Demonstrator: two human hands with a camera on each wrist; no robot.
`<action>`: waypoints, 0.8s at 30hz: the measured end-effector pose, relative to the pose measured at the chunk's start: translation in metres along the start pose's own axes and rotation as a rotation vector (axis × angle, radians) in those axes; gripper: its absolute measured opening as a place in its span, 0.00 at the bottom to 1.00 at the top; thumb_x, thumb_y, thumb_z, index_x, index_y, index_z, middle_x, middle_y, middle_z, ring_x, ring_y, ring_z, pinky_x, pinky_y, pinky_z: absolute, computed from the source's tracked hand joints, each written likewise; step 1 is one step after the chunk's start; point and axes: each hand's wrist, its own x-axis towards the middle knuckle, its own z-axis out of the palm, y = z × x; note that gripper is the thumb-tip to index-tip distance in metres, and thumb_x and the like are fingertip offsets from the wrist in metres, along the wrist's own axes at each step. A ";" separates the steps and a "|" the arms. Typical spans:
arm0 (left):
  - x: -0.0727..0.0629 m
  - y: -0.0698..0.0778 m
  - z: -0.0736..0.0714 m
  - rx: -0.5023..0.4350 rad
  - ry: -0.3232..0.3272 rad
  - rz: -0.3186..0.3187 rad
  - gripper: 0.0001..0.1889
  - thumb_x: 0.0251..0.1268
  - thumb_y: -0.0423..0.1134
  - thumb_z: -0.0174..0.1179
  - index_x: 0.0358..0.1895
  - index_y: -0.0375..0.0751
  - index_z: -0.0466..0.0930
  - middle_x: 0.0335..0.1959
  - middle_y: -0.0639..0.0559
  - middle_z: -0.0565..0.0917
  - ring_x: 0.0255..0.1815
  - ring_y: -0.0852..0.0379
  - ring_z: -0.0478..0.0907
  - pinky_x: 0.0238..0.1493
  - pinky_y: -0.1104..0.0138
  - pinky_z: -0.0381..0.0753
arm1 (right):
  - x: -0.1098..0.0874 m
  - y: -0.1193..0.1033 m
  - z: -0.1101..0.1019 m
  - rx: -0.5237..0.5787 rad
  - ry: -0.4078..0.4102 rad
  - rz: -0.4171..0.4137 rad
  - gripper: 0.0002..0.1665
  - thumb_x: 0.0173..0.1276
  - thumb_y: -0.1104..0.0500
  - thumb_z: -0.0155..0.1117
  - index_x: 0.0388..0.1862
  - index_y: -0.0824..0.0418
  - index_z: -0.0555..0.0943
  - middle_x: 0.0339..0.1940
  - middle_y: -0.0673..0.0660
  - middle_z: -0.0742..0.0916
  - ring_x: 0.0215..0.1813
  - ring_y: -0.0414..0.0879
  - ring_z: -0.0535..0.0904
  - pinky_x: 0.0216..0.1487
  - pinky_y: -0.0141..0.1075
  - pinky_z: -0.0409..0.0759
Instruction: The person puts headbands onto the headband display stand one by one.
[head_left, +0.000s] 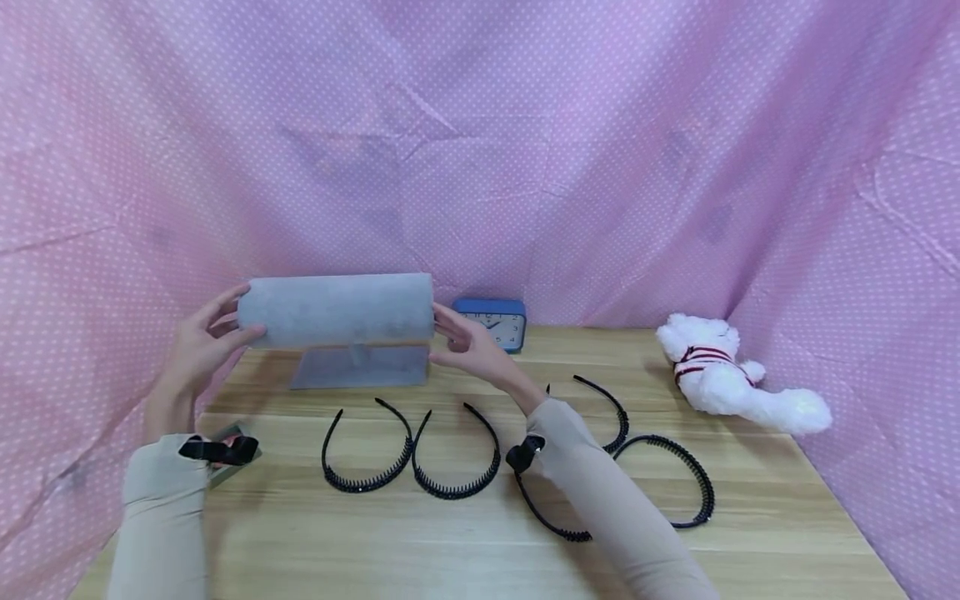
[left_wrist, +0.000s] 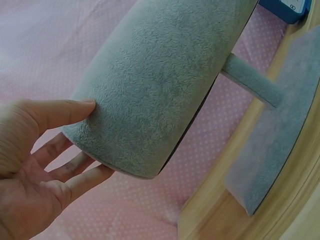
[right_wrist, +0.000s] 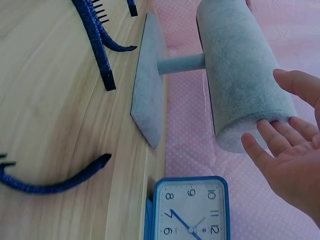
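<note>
A grey plush headband stand (head_left: 337, 310) stands at the back left of the table. Its padded horizontal cylinder sits on a short post above a flat base (head_left: 360, 367). My left hand (head_left: 191, 354) grips the cylinder's left end, with the thumb (left_wrist: 75, 112) on the plush and the fingers at the end's rim. At the other end my right hand (right_wrist: 295, 155) touches the round face with extended fingers, its thumb held apart. Nearer the front lie black toothed headbands, among them a left one (head_left: 363, 483) and a middle one (head_left: 457, 492).
A blue alarm clock (head_left: 491, 323) stands behind my right hand. More black headbands, including one at the right (head_left: 705, 483), lie around my right forearm. A white plush toy (head_left: 708, 367) lies at the far right. Beside my left wrist is a small box (head_left: 225, 477), partly hidden.
</note>
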 end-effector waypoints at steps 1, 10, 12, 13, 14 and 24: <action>0.000 0.000 0.002 -0.001 -0.001 0.002 0.39 0.67 0.33 0.67 0.80 0.53 0.61 0.52 0.75 0.73 0.48 0.77 0.74 0.43 0.85 0.79 | -0.002 0.000 -0.002 -0.003 -0.001 -0.003 0.49 0.70 0.65 0.68 0.83 0.50 0.57 0.82 0.52 0.67 0.80 0.49 0.65 0.78 0.52 0.66; -0.002 0.005 0.013 -0.046 -0.030 0.021 0.39 0.66 0.31 0.68 0.79 0.53 0.63 0.52 0.73 0.75 0.50 0.75 0.76 0.44 0.84 0.80 | -0.019 0.000 -0.013 -0.017 0.003 0.015 0.47 0.72 0.62 0.68 0.83 0.49 0.57 0.82 0.50 0.67 0.79 0.46 0.66 0.78 0.49 0.66; -0.002 0.006 0.016 -0.006 -0.025 0.042 0.39 0.67 0.32 0.67 0.79 0.53 0.63 0.52 0.74 0.75 0.50 0.75 0.75 0.44 0.84 0.80 | -0.021 0.001 -0.015 -0.013 0.004 0.009 0.47 0.72 0.62 0.67 0.83 0.49 0.57 0.82 0.50 0.67 0.80 0.47 0.65 0.78 0.49 0.66; -0.002 0.006 0.017 -0.011 -0.022 0.051 0.38 0.67 0.31 0.68 0.78 0.52 0.64 0.52 0.73 0.76 0.49 0.75 0.76 0.44 0.84 0.80 | -0.022 0.001 -0.016 -0.010 0.003 0.003 0.47 0.72 0.62 0.67 0.83 0.49 0.57 0.82 0.50 0.67 0.80 0.47 0.65 0.78 0.49 0.66; -0.002 0.006 0.018 -0.018 -0.021 0.057 0.38 0.66 0.31 0.68 0.78 0.52 0.64 0.51 0.73 0.76 0.49 0.74 0.76 0.44 0.84 0.80 | -0.023 0.002 -0.017 -0.006 0.001 -0.003 0.47 0.72 0.63 0.67 0.83 0.50 0.57 0.82 0.50 0.66 0.80 0.47 0.65 0.78 0.49 0.66; 0.000 0.002 0.021 -0.011 -0.022 0.104 0.38 0.65 0.30 0.68 0.77 0.50 0.66 0.50 0.71 0.77 0.50 0.73 0.76 0.44 0.83 0.81 | -0.026 0.004 -0.019 0.002 -0.017 -0.019 0.47 0.73 0.63 0.66 0.84 0.50 0.55 0.83 0.51 0.64 0.80 0.49 0.64 0.79 0.51 0.64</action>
